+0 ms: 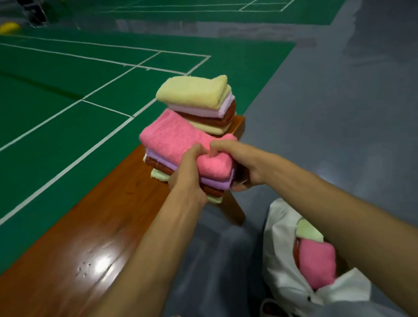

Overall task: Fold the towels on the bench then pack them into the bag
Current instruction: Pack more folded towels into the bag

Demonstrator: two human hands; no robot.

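Note:
A stack of folded towels [175,138] lies at the far end of the wooden bench [90,229], pink on top, then purple, dark red and pale green. My left hand [188,174] grips its near left side and my right hand [240,166] grips its near right end, thumbs on the pink towel. Behind it stands a second folded stack [196,95], yellow on top of pale pink, dark red and cream. The white bag [286,271] sits on the floor at the lower right, open, with a pink towel [317,264] and a pale green towel [308,230] inside.
The bench runs from the lower left up to the middle, above a grey floor [346,101]. A green court [52,94] with white lines spreads on the left. A yellow post base [8,27] and someone's legs [35,12] show at the far top left.

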